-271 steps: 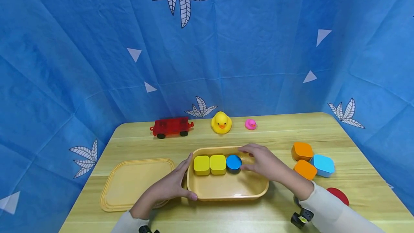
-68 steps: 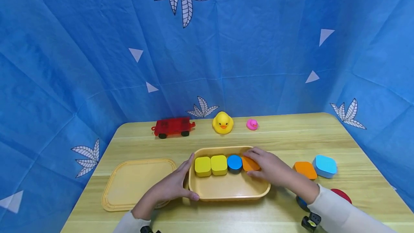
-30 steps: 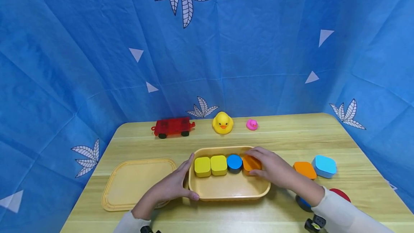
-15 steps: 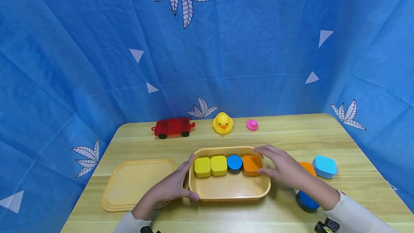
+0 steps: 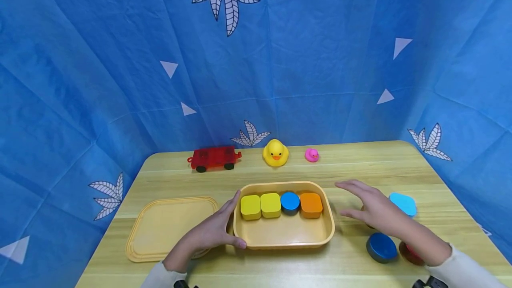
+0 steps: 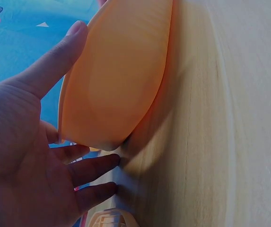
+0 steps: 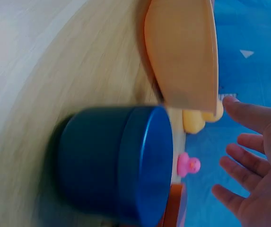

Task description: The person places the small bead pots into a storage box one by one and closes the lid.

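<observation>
A pale orange-yellow tub (image 5: pixel 280 235) stands mid-table. In it, along the far side, sit two yellow rounded-square blocks (image 5: pixel 270 204), a blue round container (image 5: pixel 290 201) and an orange rounded-square block (image 5: pixel 311 205) in a row. My left hand (image 5: pixel 212 230) rests at the tub's left end, thumb toward the near corner, fingers along the side; in the left wrist view the hand (image 6: pixel 36 142) has its fingers extended. To the tub's right, my right hand (image 5: pixel 380 212) holds nothing, thumb and fingers spread, over a second orange block (image 7: pixel 174 208) mostly hidden in the head view.
A blue round container (image 5: pixel 381 247), a red round one (image 5: pixel 414 254) partly under the forearm, and a light blue block (image 5: pixel 403 202) are at the right. A flat lid (image 5: pixel 172 226) lies left. Behind stand a red toy wagon (image 5: pixel 214 158), yellow duck (image 5: pixel 275 154) and pink duck (image 5: pixel 311 155).
An orange block has come into the tub beside the blue container. My right hand has let go of it and moved right, out past the tub's rim. The left hand has stayed put.
</observation>
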A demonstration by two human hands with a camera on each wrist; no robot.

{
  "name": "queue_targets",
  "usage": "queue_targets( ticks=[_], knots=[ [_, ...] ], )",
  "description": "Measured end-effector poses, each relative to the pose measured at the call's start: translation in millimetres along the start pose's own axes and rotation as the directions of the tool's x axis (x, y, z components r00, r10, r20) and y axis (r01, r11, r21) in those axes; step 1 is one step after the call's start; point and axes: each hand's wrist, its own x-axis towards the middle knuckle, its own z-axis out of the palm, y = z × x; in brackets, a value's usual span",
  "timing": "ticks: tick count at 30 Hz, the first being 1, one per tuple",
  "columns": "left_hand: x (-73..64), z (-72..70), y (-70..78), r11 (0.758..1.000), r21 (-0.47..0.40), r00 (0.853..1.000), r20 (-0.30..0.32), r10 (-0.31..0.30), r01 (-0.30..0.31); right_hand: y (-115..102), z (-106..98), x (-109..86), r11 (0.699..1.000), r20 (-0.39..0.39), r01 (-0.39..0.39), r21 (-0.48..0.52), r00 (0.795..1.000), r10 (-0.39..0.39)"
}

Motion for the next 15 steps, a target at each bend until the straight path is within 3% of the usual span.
queue_targets(
  ticks=[15],
  knots=[
    [-1.6,-1.2,3.3,1.000,0.018,1.000,0.001,-0.001,0.001,33.1,-20.8,-24.4,0.998,0.098,-0.064,0.007,0.993,0.063]
  ],
)
